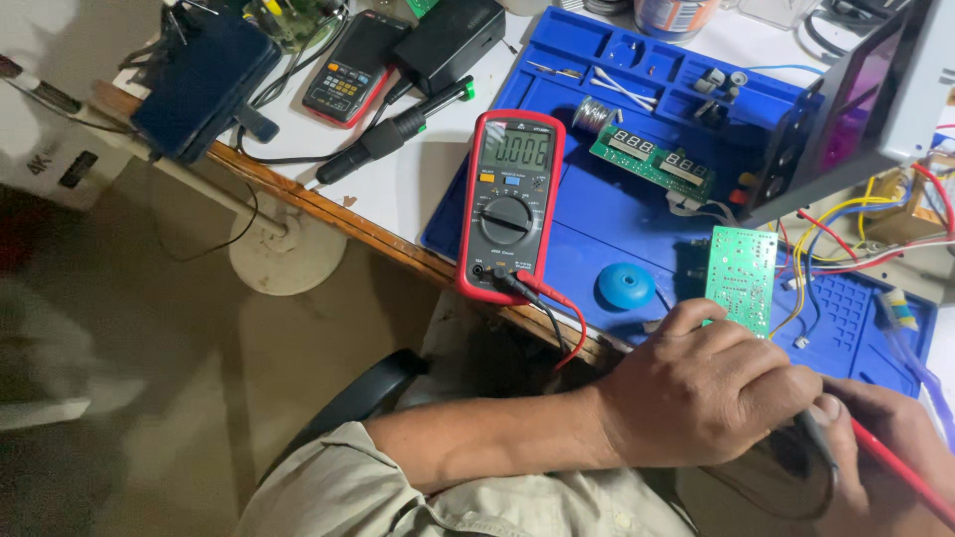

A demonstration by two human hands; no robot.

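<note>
My left hand (pixel 701 393) reaches in from the lower left, and its curled fingers grip the lower edge of a green circuit board (pixel 742 270) standing on the blue work mat (pixel 607 214). My right hand (pixel 890 438) sits at the bottom right corner, closed around a red test probe (pixel 900 469). A dark probe (pixel 814 440) shows between the two hands; which hand holds it is unclear. A red and black multimeter (pixel 509 204) lies left of the board, and its red and black leads run down toward my hands.
On the mat lie a green display board (pixel 652 159), a solder spool (pixel 595 114) and a blue dome (pixel 627 285). A grey box (pixel 865 89) with coloured wires (pixel 846 239) stands at right. A handheld device (pixel 348 70), black adapter (pixel 448 40) and blue case (pixel 204 80) sit at the far left.
</note>
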